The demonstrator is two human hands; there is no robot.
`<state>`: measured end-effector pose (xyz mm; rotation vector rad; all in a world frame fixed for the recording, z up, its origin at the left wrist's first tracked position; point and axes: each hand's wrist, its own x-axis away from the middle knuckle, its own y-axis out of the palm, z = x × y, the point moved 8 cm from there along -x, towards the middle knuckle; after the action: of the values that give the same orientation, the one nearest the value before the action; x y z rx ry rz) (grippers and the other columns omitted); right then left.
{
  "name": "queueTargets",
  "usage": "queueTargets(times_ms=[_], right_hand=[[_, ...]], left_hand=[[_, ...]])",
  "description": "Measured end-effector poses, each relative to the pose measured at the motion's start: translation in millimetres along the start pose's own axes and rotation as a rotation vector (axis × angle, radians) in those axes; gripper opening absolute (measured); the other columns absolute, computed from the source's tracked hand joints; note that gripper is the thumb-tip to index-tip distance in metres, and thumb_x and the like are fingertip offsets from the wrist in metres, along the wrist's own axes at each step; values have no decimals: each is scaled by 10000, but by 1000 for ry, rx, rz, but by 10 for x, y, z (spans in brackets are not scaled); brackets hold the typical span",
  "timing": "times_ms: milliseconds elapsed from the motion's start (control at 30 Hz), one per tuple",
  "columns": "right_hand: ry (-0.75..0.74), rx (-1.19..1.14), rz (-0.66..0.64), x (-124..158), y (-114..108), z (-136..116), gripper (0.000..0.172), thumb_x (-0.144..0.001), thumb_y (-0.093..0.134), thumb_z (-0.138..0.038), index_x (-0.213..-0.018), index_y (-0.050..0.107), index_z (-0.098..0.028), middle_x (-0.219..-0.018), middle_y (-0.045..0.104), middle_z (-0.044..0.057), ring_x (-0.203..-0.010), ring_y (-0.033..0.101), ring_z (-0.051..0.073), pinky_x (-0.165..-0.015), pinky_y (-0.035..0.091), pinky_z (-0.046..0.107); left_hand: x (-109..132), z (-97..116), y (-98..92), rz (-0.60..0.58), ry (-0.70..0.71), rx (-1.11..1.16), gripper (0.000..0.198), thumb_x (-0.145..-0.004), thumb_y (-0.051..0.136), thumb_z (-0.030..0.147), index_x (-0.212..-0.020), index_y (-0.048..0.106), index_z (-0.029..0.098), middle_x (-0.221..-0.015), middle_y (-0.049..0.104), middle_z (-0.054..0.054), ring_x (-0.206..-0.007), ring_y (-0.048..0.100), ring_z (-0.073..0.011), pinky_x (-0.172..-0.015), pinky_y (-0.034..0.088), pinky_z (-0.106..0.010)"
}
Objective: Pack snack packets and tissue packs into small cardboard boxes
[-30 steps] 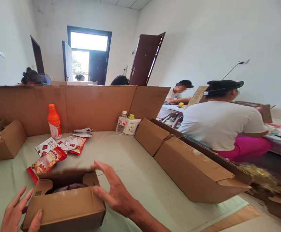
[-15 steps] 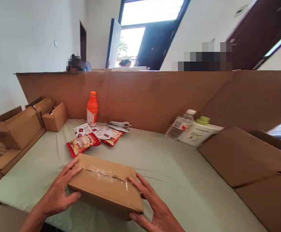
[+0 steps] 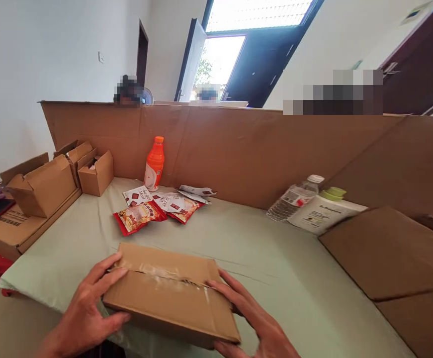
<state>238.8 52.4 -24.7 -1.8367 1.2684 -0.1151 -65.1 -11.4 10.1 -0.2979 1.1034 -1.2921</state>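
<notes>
A closed cardboard box [image 3: 171,296] with clear tape along its top seam is between my hands at the near edge of the table. My left hand [image 3: 91,303] grips its left end, fingers on the top edge and thumb on the front face. At the right end my right hand [image 3: 255,318] clasps it, fingers over the top and side, thumb low at the front corner. Beyond the box lie a red snack packet [image 3: 139,217] and several white printed packets [image 3: 169,201]. An orange bottle [image 3: 154,164] stands behind them.
Open cardboard boxes [image 3: 48,184] sit at the left edge. A clear plastic bottle [image 3: 294,199] and a white bottle with a green cap [image 3: 320,214] lean at the right, near a large carton [image 3: 384,253]. A cardboard partition [image 3: 231,149] closes off the back, with people beyond it.
My view has turned slightly left, so the background sits farther right. Both hands still hold the box, which appears a little lower and nearer to me.
</notes>
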Motion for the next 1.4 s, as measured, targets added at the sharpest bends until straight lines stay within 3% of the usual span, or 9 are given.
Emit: queueTargets(times_ms=[300,400,533,633,767,967,1167,1267,1400], right_hand=[[-158,-354,-299,-1457,1150,-606,742,-767,753,-286,-1470,525,-223,-1633,360,209,-1464,430,340,-1013,542,469],[-151,-351,-320,-1867,1523,-700,786,-828,712,-301,-1546,413,-186,-1611,407,198,-1464,431,300,-1106,468,464],[-56,-341,-153,-2199,2013,-592,714,-958,542,-311,-1596,287,-120,-1598,419,213,-1459,440,266,-1188,377,453],[-33,-320,-26,-2224,2410,-447,713,-956,507,-275,-1601,265,-94,-1604,397,226,-1488,392,294,-1218,333,498],[-65,-299,-43,-2024,2858,-367,714,-854,584,-182,-1541,406,-97,-1554,459,235,-1457,430,346,-1198,361,568],[-271,-170,-179,-1722,3035,-582,452,-787,632,-107,-1233,678,-162,-1519,510,200,-1401,491,332,-1158,411,539],[-271,-125,-207,-1758,2981,-641,294,-808,654,-110,-1086,714,-183,-1466,561,176,-1356,522,310,-1127,432,514],[-278,-105,-206,-1775,2931,-687,273,-825,655,-122,-1089,713,-163,-1450,566,184,-1346,518,306,-1118,439,492],[-299,-80,-196,-1808,2885,-756,235,-832,655,-149,-1058,720,-148,-1378,613,177,-1285,549,297,-1069,475,449]], left_hand=[[420,-672,-903,207,-181,-381,529,-914,649,407,-1419,517,317,-1478,571,-94,-1303,613,-310,-1071,535,-507],[459,-767,-941,300,-236,-500,514,-958,599,426,-1437,472,289,-1473,540,-130,-1307,590,-333,-1095,496,-552],[385,-780,-783,422,-284,-682,538,-979,547,377,-1479,415,229,-1453,499,-193,-1307,541,-391,-1063,470,-596],[261,-877,-709,499,-325,-748,532,-973,515,371,-1461,430,177,-1443,501,-212,-1275,545,-399,-1031,476,-571],[1,-1250,-750,509,-510,-773,534,-931,549,368,-1412,493,143,-1462,503,-202,-1202,567,-388,-1009,471,-544],[-525,-1725,-788,517,-667,-792,554,-916,596,354,-1407,516,111,-1484,460,-228,-1189,536,-409,-973,461,-561],[-844,-2013,-808,558,-728,-751,593,-894,622,345,-1417,503,91,-1513,431,-232,-1259,490,-438,-1025,437,-594],[-812,-2011,-803,562,-701,-716,706,-869,641,327,-1498,406,110,-1575,343,-242,-1328,457,-457,-1051,423,-611],[-606,-1786,-645,575,-617,-673,878,-870,611,323,-1575,168,41,-1631,41,-352,-1433,336,-522,-1084,362,-675]])
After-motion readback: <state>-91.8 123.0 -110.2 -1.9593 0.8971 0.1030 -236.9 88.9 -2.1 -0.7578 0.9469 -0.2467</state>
